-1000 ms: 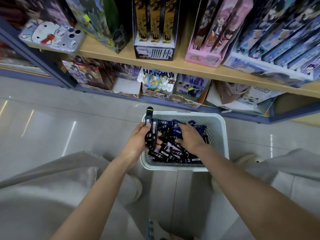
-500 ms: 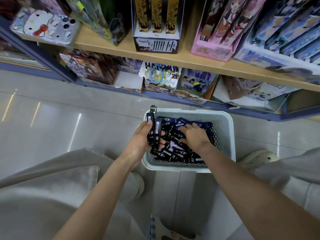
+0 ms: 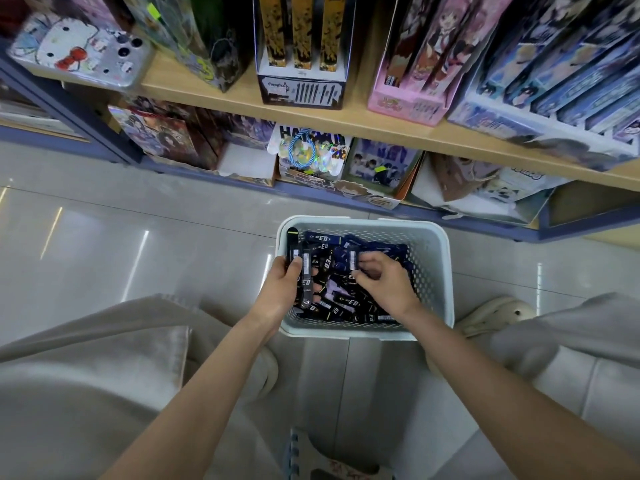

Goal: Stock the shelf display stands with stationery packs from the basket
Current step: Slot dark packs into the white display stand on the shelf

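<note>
A pale perforated basket [image 3: 433, 271] stands on the floor below the shelf, filled with several dark blue and black stationery packs [image 3: 341, 301]. My left hand [image 3: 282, 289] grips a few slim black packs [image 3: 300, 261] upright at the basket's left edge. My right hand [image 3: 384, 280] is inside the basket and pinches one pack [image 3: 353, 259] with a white barcode label, lifted off the pile. On the wooden shelf [image 3: 346, 128] above stand cardboard display stands, one black with gold packs [image 3: 301, 46] and one pink [image 3: 415, 67].
More display boxes fill the lower shelf [image 3: 311, 168] just behind the basket. A blue shelf frame [image 3: 519, 230] runs along the floor. My knees in grey trousers [image 3: 86, 375] flank the basket, with light shoes [image 3: 498, 313] on the glossy tile floor.
My right hand rose from lying flat on the pile and now pinches one pack. The left hand keeps its grip on its packs. The view tilted up slightly.
</note>
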`<state>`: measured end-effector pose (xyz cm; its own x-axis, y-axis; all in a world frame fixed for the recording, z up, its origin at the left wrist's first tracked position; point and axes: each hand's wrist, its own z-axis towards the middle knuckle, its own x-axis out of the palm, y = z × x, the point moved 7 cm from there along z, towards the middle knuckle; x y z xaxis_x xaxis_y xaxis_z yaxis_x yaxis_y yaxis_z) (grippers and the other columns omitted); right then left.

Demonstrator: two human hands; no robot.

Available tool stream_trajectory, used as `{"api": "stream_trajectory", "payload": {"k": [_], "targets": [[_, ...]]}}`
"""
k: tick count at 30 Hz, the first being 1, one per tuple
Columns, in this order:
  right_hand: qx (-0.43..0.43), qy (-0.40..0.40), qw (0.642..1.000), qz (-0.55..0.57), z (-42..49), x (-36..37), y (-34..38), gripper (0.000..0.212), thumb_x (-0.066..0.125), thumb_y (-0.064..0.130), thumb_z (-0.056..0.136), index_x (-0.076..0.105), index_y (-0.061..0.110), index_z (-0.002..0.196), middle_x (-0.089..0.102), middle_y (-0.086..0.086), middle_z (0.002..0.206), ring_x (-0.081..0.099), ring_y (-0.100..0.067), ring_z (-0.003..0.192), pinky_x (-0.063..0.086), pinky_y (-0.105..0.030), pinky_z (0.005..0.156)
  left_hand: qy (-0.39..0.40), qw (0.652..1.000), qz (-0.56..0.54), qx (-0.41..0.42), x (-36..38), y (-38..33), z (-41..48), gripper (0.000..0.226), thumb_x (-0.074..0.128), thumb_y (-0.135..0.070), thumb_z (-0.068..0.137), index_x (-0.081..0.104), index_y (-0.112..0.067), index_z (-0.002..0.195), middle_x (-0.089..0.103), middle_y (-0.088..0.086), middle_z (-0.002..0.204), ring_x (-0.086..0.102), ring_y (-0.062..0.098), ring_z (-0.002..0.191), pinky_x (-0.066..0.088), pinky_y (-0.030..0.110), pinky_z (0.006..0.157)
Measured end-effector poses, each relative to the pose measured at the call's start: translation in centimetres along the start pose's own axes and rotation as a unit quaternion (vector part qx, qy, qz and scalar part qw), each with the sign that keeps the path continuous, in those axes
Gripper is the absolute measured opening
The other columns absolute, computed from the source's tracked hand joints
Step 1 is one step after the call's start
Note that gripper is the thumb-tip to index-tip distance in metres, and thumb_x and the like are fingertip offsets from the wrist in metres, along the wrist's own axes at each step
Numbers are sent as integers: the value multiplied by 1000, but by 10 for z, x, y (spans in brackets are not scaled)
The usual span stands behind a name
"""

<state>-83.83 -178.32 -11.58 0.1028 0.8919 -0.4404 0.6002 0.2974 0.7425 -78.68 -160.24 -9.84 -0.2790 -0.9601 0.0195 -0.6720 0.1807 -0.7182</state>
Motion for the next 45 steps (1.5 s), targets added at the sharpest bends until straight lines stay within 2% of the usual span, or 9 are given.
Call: {"api": "stream_trajectory", "payload": {"k": [3,8,19,25,29,33,37,40,45], "targets": [[50,27,988,141,-17,13,16,17,65,9,88,61,16,102,65,6,87,63,-8,86,50,-11,75,-12,998,58,28,10,-2,-6,12,33,-19,104,41,-10,102,59,9,90,59,13,60,51,24,50],[63,55,974,209,-36,35,36,14,57,3,91,66,13,97,66,-5,90,62,-7,80,54,-16,64,-22,981,168,96,26,-18,-18,12,32,-20,104,37,-10,103,52,5,97,51,19,89,36,23,72],[-38,6,987,157,-56,-4,99,21,46,7,97,63,20,97,69,-5,100,62,-11,87,52,-31,83,-27,988,47,144,28,-70,-42,6,36,-15,103,40,-11,105,55,-4,87,52,-1,75,41,4,60],[-121,-28,988,89,-83,-33,167,23,53,11,95,62,30,87,65,11,78,61,-10,78,52,-44,87,-25,973,31,226,23,-126,-66,35,55,-30,95,48,-7,120,62,7,114,59,22,111,44,43,100],[-152,-36,986,61,-95,-45,210,16,50,13,97,58,0,91,63,-20,84,62,-32,81,50,-45,83,-18,963,21,269,7,-168,-83,78,68,-62,73,52,-7,125,63,11,122,58,26,116,44,48,101],[-125,5,977,172,-102,-52,240,15,45,16,99,52,4,92,64,3,69,69,-16,76,57,-22,69,-6,947,21,319,-7,-208,-98,24,58,-31,92,59,-16,111,68,1,105,64,15,101,50,34,92],[-134,8,973,189,-104,-58,267,22,41,15,101,47,-7,102,62,2,61,69,-15,79,58,-23,69,19,937,-3,349,-13,-235,-107,21,53,-26,96,59,-12,110,71,7,96,69,14,85,57,32,78],[-189,-36,975,109,-106,-66,295,20,43,18,100,48,1,108,66,-6,73,66,-21,71,57,-43,80,25,934,-36,353,-19,-247,-108,15,52,-23,96,58,-12,106,71,-1,83,68,7,75,57,25,69],[-339,-167,923,-72,-114,-108,378,16,40,22,101,56,20,105,59,6,76,50,-3,56,43,-19,55,20,928,-99,358,-44,-269,-108,4,52,-25,97,55,-24,95,67,-4,87,61,-5,68,47,10,54]]}}
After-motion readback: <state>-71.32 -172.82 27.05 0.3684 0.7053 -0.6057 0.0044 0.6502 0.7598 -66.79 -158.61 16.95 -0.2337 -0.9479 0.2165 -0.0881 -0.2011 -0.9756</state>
